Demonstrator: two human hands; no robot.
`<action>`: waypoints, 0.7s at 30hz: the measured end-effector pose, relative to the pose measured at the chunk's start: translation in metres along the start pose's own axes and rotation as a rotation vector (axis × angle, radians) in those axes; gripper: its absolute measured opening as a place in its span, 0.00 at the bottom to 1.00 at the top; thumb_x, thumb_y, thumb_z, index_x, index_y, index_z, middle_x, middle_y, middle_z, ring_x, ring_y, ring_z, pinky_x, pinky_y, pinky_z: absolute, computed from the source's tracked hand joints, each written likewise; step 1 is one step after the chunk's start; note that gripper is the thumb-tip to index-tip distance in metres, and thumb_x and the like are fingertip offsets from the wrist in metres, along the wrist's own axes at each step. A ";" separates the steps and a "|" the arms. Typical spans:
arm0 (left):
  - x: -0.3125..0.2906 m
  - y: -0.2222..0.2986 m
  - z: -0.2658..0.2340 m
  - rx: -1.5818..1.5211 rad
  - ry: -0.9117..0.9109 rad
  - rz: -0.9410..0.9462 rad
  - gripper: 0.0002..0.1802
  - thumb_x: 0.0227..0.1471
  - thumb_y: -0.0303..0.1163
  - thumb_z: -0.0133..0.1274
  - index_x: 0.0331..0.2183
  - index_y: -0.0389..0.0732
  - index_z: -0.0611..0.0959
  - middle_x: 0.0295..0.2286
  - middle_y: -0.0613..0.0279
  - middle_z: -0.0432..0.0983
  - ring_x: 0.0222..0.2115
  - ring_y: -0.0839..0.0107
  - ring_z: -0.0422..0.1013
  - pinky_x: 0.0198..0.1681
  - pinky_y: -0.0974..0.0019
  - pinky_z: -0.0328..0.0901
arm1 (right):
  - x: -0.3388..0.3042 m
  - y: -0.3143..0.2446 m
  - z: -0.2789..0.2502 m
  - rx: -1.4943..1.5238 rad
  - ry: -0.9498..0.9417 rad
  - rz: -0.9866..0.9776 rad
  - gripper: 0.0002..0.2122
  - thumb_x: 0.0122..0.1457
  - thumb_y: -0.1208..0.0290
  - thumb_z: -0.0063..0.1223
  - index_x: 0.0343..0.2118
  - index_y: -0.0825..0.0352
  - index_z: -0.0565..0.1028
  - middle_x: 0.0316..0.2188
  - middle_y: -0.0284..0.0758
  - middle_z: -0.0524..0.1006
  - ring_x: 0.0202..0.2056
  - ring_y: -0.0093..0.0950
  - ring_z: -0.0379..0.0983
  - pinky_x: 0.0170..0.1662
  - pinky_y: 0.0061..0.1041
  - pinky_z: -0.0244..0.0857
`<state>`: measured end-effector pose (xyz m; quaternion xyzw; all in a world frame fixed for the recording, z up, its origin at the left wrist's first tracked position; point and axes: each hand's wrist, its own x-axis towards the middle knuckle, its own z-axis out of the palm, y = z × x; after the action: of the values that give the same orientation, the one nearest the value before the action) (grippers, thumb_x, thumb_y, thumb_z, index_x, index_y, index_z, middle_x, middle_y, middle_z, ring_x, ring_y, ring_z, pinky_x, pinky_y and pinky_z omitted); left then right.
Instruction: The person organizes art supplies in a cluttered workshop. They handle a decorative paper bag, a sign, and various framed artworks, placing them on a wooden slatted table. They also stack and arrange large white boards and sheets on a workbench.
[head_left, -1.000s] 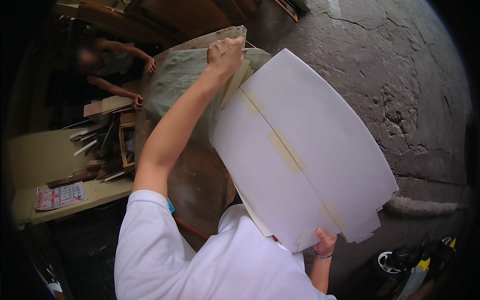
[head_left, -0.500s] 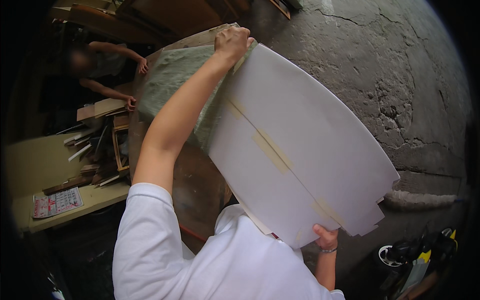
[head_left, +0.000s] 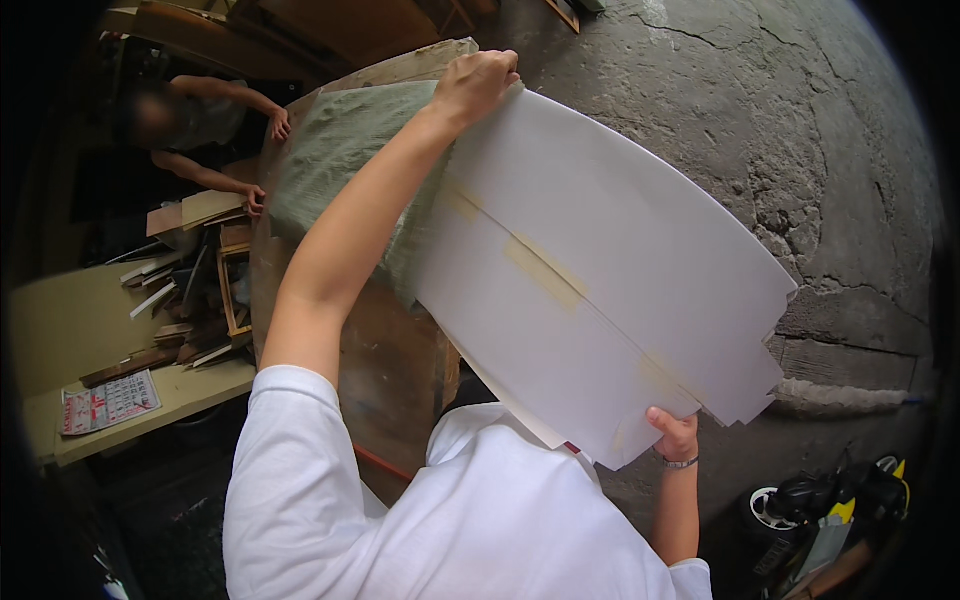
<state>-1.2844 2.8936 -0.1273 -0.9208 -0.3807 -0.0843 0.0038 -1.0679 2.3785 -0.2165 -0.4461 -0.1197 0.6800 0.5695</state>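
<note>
A large white sheet (head_left: 640,240), seemingly card or paper with more layers under its near edge, slants across the view. Strips of yellowish tape (head_left: 545,270) cross a long seam in it. My right hand (head_left: 677,435) grips its near right edge, thumb on top and fingers hidden beneath. A translucent green woven sheet (head_left: 345,140) lies at the white sheet's left end, along a slanting edge. My left hand (head_left: 475,88) is closed in a fist at the far corner where the two meet. It appears to hold the green edge; its fingertips are hidden.
Beneath the green sheet is a worn brown table (head_left: 390,370). Another person's hands (head_left: 268,160) rest at its left edge. Wood offcuts (head_left: 170,330) and a printed sheet (head_left: 110,403) sit on a bench at left. Dark gear (head_left: 830,510) stands lower right on the cracked concrete floor (head_left: 720,110).
My right hand and the near end of the white sheet have moved up and to the right. My left hand has shifted slightly right, still closed at the far corner.
</note>
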 end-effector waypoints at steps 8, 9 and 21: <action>-0.027 0.008 -0.017 0.004 -0.019 -0.072 0.16 0.50 0.40 0.61 0.37 0.41 0.77 0.35 0.55 0.78 0.36 0.54 0.75 0.40 0.55 0.70 | 0.060 -0.044 -0.015 0.057 -0.090 0.047 0.23 0.50 0.79 0.60 0.51 0.70 0.72 0.46 0.37 0.76 0.46 0.30 0.74 0.48 0.32 0.69; -0.041 0.013 -0.020 0.046 -0.011 -0.126 0.21 0.49 0.42 0.62 0.40 0.40 0.76 0.37 0.54 0.77 0.38 0.53 0.75 0.41 0.55 0.69 | 0.070 -0.048 -0.017 0.062 -0.105 0.055 0.22 0.50 0.79 0.60 0.51 0.70 0.73 0.46 0.37 0.76 0.46 0.30 0.74 0.47 0.32 0.69; -0.234 0.080 -0.066 -0.053 -0.005 -0.920 0.15 0.48 0.25 0.54 0.40 0.36 0.75 0.26 0.39 0.78 0.32 0.40 0.75 0.35 0.47 0.67 | 0.105 -0.052 -0.024 0.082 -0.047 0.056 0.22 0.49 0.78 0.59 0.49 0.72 0.72 0.41 0.37 0.77 0.41 0.30 0.76 0.46 0.30 0.71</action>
<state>-1.4008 2.6682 -0.0949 -0.6559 -0.7478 -0.0847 -0.0588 -1.0106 2.4796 -0.2444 -0.4094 -0.0926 0.7101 0.5652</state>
